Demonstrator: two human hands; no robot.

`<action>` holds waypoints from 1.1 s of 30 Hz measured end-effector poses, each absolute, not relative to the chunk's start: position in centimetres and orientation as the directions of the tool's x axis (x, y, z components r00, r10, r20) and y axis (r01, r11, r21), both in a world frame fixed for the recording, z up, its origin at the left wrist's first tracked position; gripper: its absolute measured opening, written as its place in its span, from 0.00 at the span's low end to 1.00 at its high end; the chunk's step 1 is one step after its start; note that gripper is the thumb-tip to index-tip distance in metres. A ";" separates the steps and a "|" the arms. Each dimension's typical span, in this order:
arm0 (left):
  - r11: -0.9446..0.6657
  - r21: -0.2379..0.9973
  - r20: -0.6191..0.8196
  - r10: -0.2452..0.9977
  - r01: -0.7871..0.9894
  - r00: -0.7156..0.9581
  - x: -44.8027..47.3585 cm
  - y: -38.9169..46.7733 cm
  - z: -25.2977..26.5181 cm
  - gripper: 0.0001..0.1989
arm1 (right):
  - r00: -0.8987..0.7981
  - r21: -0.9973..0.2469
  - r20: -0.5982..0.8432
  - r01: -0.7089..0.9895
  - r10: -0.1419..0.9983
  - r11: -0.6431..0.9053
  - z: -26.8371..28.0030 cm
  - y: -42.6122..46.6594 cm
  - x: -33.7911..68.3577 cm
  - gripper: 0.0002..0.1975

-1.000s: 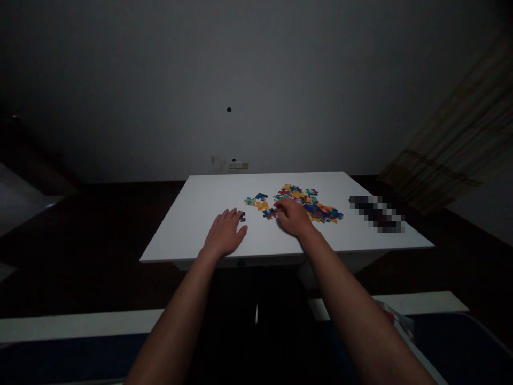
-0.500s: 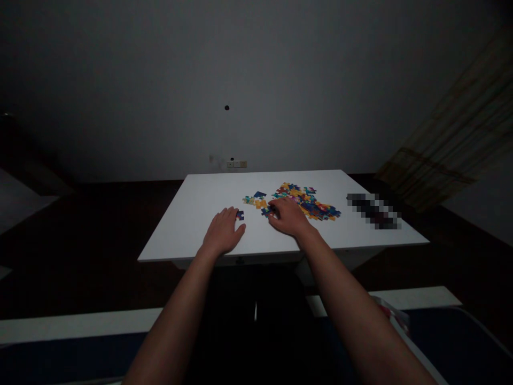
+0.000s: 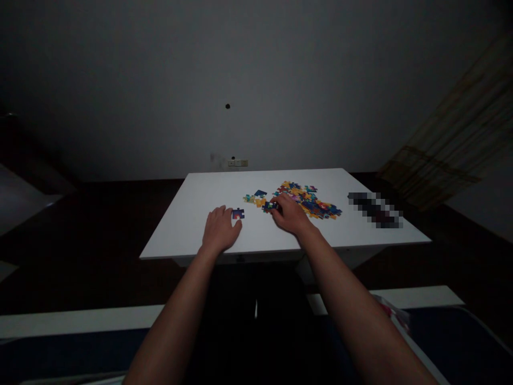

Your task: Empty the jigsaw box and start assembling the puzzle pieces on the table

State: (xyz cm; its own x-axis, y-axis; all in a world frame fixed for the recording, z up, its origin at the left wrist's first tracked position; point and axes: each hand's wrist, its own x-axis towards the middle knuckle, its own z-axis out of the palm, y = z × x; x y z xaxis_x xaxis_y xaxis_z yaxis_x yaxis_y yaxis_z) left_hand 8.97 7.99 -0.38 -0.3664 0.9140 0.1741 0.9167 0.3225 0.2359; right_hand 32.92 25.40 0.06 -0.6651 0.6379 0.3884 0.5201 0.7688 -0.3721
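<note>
White table (image 3: pixel 192 214): left hand (image 3: pixel 218 231) flat, now drawn back off dark puzzle piece (image 3: pixel 238 214); right hand (image 3: pixel 289 214) curled, fingertips now pinching piece (image 3: pixel 267 206) beside pile (image 3: pixel 308 200).

On the table (image 3: pixel 192 214), a lone puzzle piece (image 3: pixel 238 213) lies just right of the left hand (image 3: pixel 219 231). The puzzle pile (image 3: pixel 308 200) spreads right of and behind the right hand (image 3: pixel 289 215).

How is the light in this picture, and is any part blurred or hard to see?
Head view: the room is dim and the white table is the brightest area; the puzzle pieces show colours but no fine detail; a pixelated patch hides something on the table's right side; the left hand and right hand are dark but sharp; the corners fade darkest.
</note>
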 end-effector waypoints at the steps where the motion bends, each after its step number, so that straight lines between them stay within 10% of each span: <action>1: 0.320 0.235 0.171 0.916 0.918 -0.363 8.9 8.0 -0.4 0.30 | -0.653 -0.375 0.385 0.535 0.652 0.757 0.0 25.4 32.9 0.16; 24: 0.093 0.350 0.301 0.931 0.932 -0.206 8.4 7.9 -1.0 0.22 | -0.674 -0.334 0.464 0.468 0.575 0.818 -1.7 26.8 32.9 0.15; 33: 0.112 0.344 0.295 0.930 0.932 -0.221 8.7 7.8 -0.7 0.21 | -0.771 -0.123 0.423 0.472 0.476 0.873 0.6 23.3 29.9 0.17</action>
State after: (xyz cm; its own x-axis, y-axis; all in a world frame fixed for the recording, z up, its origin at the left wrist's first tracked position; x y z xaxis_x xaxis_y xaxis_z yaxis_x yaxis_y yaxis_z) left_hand 8.72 7.80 -0.72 -0.2207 0.9296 0.2951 0.9322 0.1121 0.3440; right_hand 29.92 23.31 0.59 -0.7711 0.4761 0.4228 0.4718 0.8731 -0.1228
